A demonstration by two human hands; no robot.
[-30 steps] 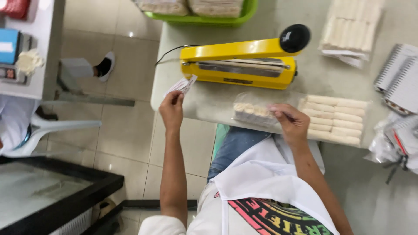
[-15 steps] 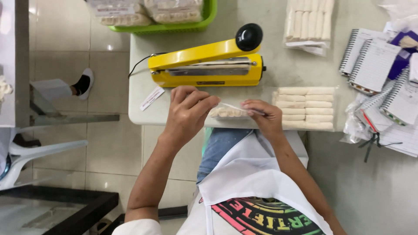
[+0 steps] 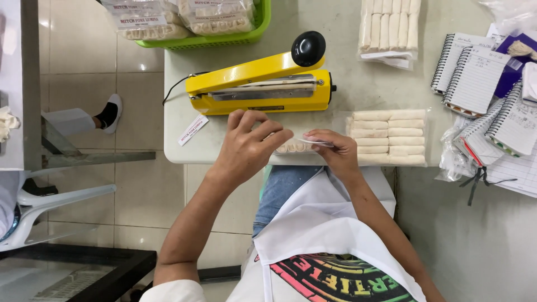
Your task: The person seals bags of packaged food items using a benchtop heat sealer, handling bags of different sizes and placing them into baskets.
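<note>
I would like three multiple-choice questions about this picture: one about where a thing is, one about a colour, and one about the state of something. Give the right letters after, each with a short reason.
1. Where does the small paper label lie?
A. On the table, left of the left hand
B. Inside the green basket
C. On top of the notebooks

2. What colour is the body of the heat sealer?
A. Red
B. Yellow
C. Blue

3. How does the sealer's arm stand?
A. Taken off
B. Pressed flat and shut
C. Raised at the knob end

Answers:
1. A: the label rests near the table edge, apart from the left hand.
2. B: body and arm are yellow, with a black knob.
3. C: a gap shows under the arm, while the left hand and right hand hold the clear bag of rolls in front of it.
</note>
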